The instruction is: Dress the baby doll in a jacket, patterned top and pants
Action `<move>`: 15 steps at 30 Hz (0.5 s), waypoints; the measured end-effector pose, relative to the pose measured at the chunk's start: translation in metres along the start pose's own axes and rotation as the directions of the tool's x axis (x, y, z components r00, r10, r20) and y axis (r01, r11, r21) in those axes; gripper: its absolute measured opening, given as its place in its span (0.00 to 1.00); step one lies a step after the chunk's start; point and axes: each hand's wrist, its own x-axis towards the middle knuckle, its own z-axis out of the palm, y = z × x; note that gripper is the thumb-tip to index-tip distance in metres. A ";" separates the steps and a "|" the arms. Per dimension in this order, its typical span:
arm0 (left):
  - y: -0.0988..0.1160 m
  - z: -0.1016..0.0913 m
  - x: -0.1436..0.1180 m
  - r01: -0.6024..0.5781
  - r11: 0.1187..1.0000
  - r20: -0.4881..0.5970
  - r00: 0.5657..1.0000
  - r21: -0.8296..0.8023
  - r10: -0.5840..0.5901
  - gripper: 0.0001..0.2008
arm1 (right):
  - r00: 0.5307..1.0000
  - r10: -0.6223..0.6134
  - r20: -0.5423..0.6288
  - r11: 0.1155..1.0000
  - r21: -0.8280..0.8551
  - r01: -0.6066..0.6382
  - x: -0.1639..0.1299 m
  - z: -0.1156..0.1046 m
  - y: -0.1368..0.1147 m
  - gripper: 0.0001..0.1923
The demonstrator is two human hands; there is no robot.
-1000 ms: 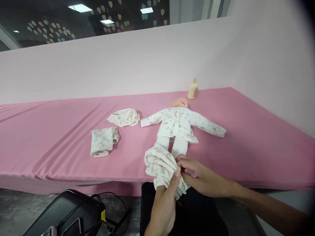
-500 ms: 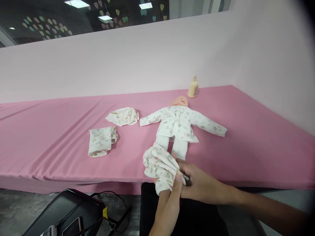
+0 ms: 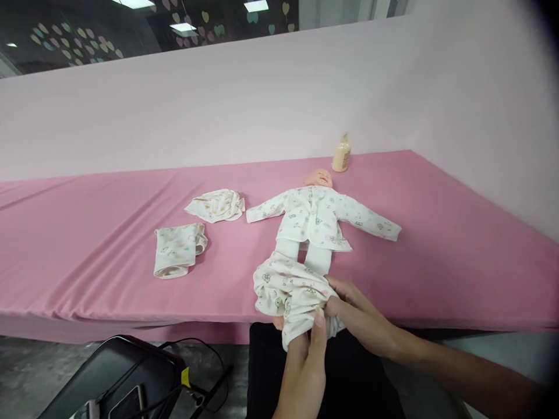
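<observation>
A baby doll (image 3: 320, 177) lies on its back, dressed in a white patterned long-sleeved top (image 3: 312, 216), with its white legs (image 3: 318, 259) toward me. Bunched around its lower legs are patterned baby pants (image 3: 286, 285). My left hand (image 3: 305, 361) has its fingers inside the lower opening of the pants, thumb pressing the cloth from outside. On the right, my right hand (image 3: 349, 308) grips the edge of the same pants beside the doll's leg. One doll foot (image 3: 278, 322) shows below the cloth; the other is hidden.
On the pink sheet (image 3: 109, 244) to the left lie a folded patterned garment (image 3: 177, 250) and a crumpled patterned cloth (image 3: 217, 205). A cream pump bottle (image 3: 341, 154) stands behind the doll's head by the wall. A black chair (image 3: 117, 378) with cables and a phone is at the lower left.
My right hand has shifted slightly right, drawing the pants' cloth across the doll's right-side leg. The dark, shiny thing seen by my right hand is now covered by cloth.
</observation>
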 end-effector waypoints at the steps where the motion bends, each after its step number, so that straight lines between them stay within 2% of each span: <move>1: 0.000 0.002 -0.002 -0.007 0.999 -0.017 1.000 0.037 0.008 0.25 | 1.000 0.008 0.004 1.000 0.020 -0.008 0.000 0.000 0.000 0.03; 4: -0.003 0.007 -0.007 -0.013 0.987 -0.078 0.997 0.162 0.026 0.26 | 0.999 -0.010 -0.033 0.999 -0.040 0.009 0.001 -0.002 0.001 0.03; 8: -0.009 0.001 -0.009 -0.003 0.980 -0.130 0.991 0.197 0.029 0.22 | 0.997 -0.019 -0.069 0.977 -0.214 0.004 0.003 -0.006 0.003 0.03; 12: -0.013 -0.007 -0.006 -0.059 0.957 -0.063 0.995 0.285 0.080 0.15 | 0.995 0.007 -0.098 0.935 -0.351 -0.041 0.006 -0.012 0.008 0.02; 15: -0.015 -0.007 -0.002 -0.144 0.882 -0.017 0.985 0.449 0.169 0.13 | 0.989 -0.023 -0.146 0.899 -0.436 -0.043 0.007 -0.014 0.013 0.04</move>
